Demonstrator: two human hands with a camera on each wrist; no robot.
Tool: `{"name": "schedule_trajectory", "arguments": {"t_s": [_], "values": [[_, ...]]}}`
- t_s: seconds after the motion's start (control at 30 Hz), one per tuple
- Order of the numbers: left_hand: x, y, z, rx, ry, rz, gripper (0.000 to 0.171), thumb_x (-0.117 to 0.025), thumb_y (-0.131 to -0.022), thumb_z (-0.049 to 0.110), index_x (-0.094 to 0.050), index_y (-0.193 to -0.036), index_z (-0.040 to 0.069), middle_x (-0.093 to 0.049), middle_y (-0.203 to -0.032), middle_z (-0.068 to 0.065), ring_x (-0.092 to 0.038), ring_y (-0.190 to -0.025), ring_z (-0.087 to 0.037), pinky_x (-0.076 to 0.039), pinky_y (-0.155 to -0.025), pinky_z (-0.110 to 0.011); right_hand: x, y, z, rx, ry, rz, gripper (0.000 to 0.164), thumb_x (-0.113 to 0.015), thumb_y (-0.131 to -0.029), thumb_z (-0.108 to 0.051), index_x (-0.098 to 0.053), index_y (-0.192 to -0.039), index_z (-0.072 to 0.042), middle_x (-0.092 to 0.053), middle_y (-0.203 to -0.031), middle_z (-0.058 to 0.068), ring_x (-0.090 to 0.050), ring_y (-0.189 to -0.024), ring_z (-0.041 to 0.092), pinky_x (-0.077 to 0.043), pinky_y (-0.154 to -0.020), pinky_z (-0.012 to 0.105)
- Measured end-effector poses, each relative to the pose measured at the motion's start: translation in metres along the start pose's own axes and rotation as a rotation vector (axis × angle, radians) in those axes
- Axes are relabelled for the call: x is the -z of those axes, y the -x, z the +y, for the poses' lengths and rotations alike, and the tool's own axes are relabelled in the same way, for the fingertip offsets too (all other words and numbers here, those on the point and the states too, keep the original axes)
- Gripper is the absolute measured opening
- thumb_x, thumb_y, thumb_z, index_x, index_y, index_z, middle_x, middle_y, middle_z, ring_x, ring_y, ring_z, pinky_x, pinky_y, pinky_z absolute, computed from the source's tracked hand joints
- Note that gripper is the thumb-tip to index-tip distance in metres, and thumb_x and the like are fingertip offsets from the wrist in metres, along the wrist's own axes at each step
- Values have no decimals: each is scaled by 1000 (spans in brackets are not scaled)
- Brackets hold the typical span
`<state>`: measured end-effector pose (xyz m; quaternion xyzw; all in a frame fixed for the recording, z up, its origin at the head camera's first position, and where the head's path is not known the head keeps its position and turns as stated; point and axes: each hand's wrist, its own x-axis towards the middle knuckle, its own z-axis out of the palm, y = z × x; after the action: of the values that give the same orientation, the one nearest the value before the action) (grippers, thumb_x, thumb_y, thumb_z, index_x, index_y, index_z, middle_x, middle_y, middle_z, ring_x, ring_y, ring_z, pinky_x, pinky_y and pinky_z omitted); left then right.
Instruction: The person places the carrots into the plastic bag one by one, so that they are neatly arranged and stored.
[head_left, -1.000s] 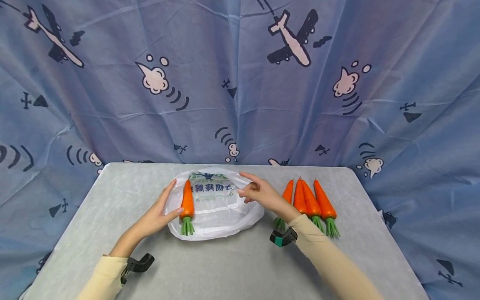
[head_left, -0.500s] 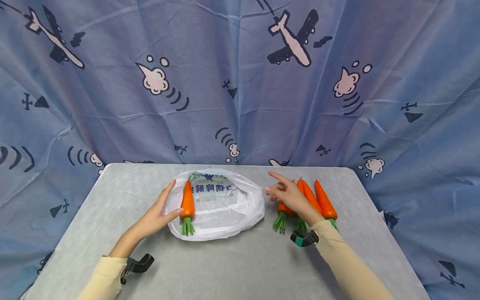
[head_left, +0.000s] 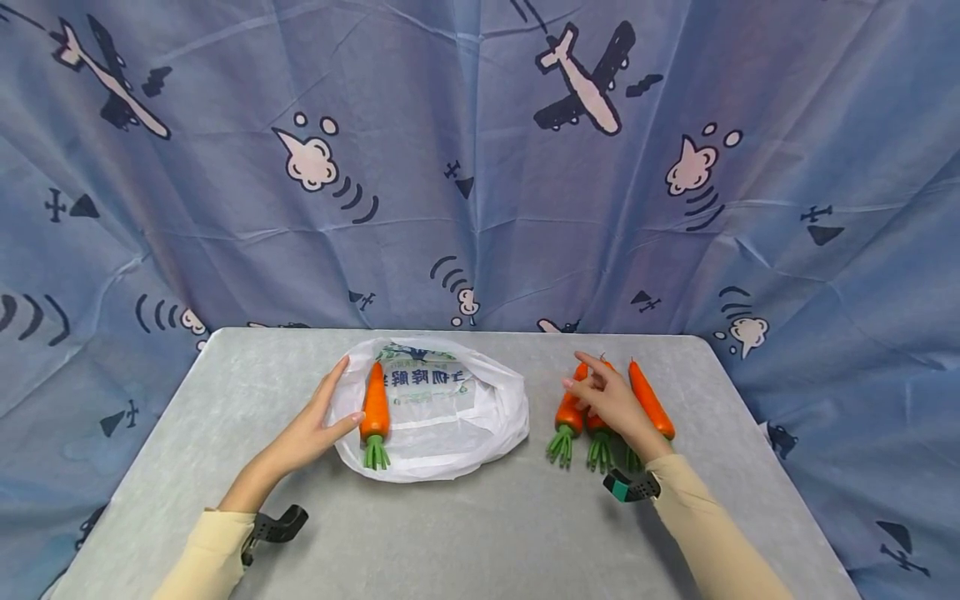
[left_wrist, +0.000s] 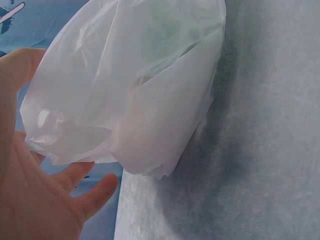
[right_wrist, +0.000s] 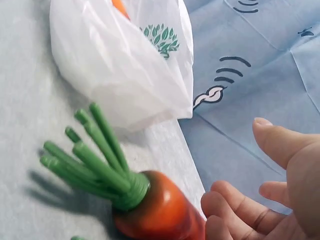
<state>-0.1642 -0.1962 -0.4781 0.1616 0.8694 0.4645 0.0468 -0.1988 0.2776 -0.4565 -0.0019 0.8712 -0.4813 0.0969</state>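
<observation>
White plastic bag (head_left: pixel 442 437) sits on the grey worktop (head_left: pixel 442 542), mouth gaping, rim a rough oval; using it as the reference. Print (head_left: pixel 423 377) reads mirrored on the inside of its far wall. One carrot (head_left: pixel 375 404) is inside the bag along its left side, tip toward the far rim, green stalks toward the near rim. Left hand (head_left: pixel 311 429) is at the bag's left rim: thumb over on the inner side, next to that carrot, fingers on the outer side of the plastic. Left grip is loose, fingers extended and spread against the film, nothing wrapped. Right hand (head_left: pixel 618 408) is to the right of the bag, above the loose carrots (head_left: pixel 651 400) lying in a row there, tips away from the person, stalks toward them. Right grip is unclosed and holds nothing: forefinger reaches out, other fingers bent loosely, thumb apart from them. Fingertips overlap the carrots in the head view, so contact probably can't be called either way. Right wrist view has a thick stalk bunch (right_wrist: pixel 95 165) and orange crown between the bag and the fingers. Cream sleeves (head_left: pixel 206 554) on both arms, black wrist units (head_left: pixel 273 529) on both wrists, one nearer side of the bag's left, one nearer side of its right. Behind the bag, past the worktop's far edge: blue curtain (head_left: pixel 405 167) printed with planes and puffs.
</observation>
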Motion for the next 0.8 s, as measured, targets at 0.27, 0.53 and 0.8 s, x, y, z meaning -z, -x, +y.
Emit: {"name": "schedule_trajectory", "arguments": {"t_s": [0.27,0.53,0.8], "values": [[3,-5,1,-4,7,4,91,-64,-96,29,-1,-161,25,-2,-167,-19,-8,-152,-47,-12,-118,-71,1,2,5,6,103,46,76,-63,-95,-43,-29,-157,-15,-70,-93,18,-66,-78,23,-53,-68,30],[3,-5,1,4,7,1,90,-64,-96,29,-1,-161,27,-3,-168,-18,-8,-152,-47,-12,-117,-72,-3,0,9,1,197,79,69,-67,-94,-35,-40,-151,-9,-45,-66,-1,-36,-48,11,-34,-44,24],[2,-5,-1,-2,5,6,89,-63,-97,29,-2,-161,27,-3,-167,-19,-8,-152,-48,-12,-117,-73,-3,-1,8,-15,222,66,74,-73,-90,-33,-41,-151,-7,-60,-70,11,-43,-49,13,-38,-45,26]]}}
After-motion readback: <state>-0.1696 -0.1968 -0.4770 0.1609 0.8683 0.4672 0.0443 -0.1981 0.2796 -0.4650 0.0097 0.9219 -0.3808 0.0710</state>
